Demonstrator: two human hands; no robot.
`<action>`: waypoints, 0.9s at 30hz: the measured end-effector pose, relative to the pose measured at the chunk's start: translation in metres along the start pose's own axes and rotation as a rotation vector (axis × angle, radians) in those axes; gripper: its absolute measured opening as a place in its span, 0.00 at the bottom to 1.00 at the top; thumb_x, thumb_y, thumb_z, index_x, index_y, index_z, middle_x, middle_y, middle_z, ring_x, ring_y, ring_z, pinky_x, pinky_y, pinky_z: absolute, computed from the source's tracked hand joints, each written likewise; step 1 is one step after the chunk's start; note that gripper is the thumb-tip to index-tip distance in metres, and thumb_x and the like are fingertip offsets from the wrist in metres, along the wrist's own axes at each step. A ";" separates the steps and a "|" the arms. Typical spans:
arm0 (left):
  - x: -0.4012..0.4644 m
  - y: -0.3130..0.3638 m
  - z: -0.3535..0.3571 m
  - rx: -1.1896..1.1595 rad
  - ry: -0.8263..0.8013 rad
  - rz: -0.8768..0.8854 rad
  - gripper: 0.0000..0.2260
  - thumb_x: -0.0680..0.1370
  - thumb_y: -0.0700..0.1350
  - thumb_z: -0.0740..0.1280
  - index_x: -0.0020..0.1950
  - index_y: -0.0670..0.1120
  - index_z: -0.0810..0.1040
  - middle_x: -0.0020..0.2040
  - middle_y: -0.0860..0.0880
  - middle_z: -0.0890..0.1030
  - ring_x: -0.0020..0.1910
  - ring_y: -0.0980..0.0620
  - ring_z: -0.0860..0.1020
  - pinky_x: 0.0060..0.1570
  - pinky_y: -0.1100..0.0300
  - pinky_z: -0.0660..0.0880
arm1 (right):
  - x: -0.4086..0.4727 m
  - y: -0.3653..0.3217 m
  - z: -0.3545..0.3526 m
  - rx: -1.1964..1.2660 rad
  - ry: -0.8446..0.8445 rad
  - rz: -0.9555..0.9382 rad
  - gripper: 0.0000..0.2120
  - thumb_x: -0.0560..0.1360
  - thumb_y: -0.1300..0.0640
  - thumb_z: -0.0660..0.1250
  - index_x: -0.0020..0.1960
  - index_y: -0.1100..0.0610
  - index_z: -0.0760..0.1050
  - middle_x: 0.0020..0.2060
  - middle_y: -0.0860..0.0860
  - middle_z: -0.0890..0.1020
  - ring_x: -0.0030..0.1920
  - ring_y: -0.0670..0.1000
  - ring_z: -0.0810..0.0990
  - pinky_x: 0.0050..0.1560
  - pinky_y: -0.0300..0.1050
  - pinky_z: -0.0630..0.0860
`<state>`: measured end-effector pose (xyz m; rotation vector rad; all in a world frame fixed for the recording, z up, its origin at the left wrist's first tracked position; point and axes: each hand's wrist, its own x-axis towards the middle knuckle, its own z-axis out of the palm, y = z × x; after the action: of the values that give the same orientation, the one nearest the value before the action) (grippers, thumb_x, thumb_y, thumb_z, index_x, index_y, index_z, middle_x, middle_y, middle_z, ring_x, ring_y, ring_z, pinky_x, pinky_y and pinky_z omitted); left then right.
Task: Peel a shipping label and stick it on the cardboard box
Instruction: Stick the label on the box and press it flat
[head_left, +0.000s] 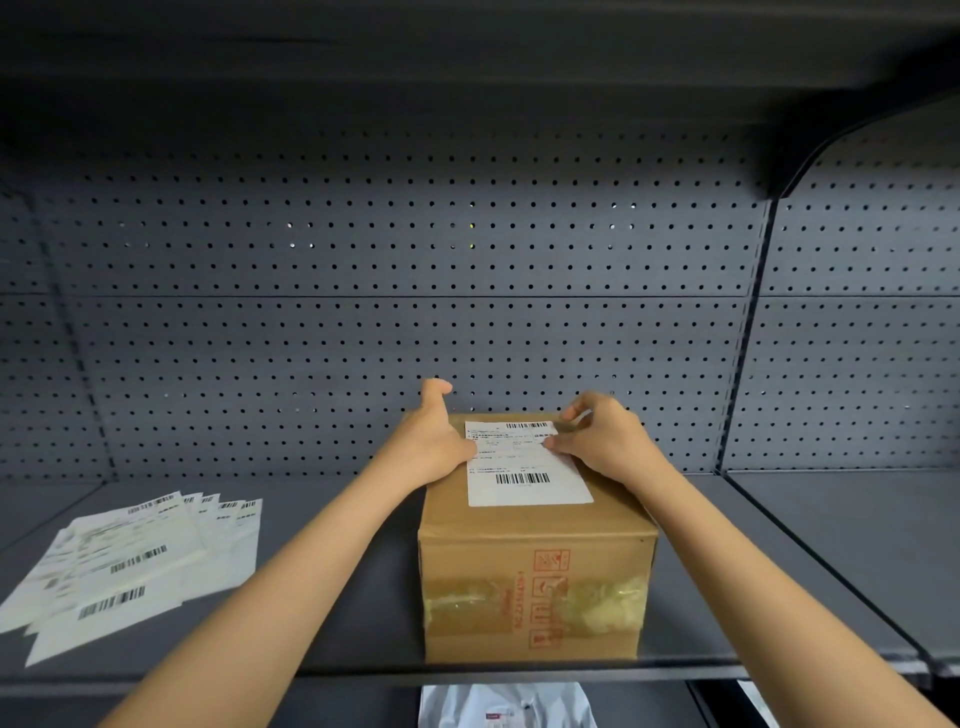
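A brown cardboard box (535, 587) stands on the grey shelf, with red print and clear tape on its near face. A white shipping label (524, 467) with two barcodes lies flat on the box's top. My left hand (434, 441) rests on the box's left top edge, thumb touching the label's left side, fingers spread apart. My right hand (605, 436) presses the label's far right corner with its fingertips; whether it pinches the corner I cannot tell.
A fanned pile of several label sheets (124, 561) lies on the shelf (337, 582) to the left. A perforated back panel (415, 286) rises behind the box. A white printed item (506, 706) shows on the level below. A divider edge (810, 566) runs at the right.
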<state>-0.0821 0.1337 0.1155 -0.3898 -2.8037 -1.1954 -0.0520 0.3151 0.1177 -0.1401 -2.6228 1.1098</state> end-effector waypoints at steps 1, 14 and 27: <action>-0.002 0.000 -0.001 -0.005 -0.003 0.030 0.27 0.72 0.40 0.64 0.67 0.49 0.57 0.41 0.46 0.78 0.38 0.52 0.74 0.36 0.61 0.69 | -0.001 0.000 0.000 0.021 0.006 -0.016 0.11 0.70 0.55 0.69 0.49 0.57 0.72 0.43 0.50 0.76 0.47 0.51 0.74 0.39 0.43 0.68; -0.017 0.001 -0.003 0.063 -0.164 0.365 0.24 0.74 0.38 0.53 0.35 0.65 0.78 0.46 0.46 0.84 0.40 0.37 0.76 0.37 0.55 0.68 | -0.021 -0.010 -0.002 -0.049 -0.237 -0.288 0.11 0.72 0.58 0.63 0.40 0.48 0.83 0.40 0.58 0.85 0.28 0.52 0.69 0.31 0.44 0.70; -0.016 -0.020 -0.021 0.061 -0.081 0.315 0.20 0.77 0.35 0.52 0.51 0.49 0.81 0.52 0.55 0.80 0.40 0.70 0.75 0.39 0.78 0.68 | -0.017 -0.002 -0.022 -0.113 -0.198 -0.260 0.13 0.74 0.60 0.60 0.44 0.49 0.83 0.47 0.46 0.84 0.41 0.38 0.79 0.44 0.31 0.75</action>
<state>-0.0724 0.1019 0.1139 -0.8549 -2.6991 -1.0437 -0.0294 0.3256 0.1302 0.2942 -2.7752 0.9297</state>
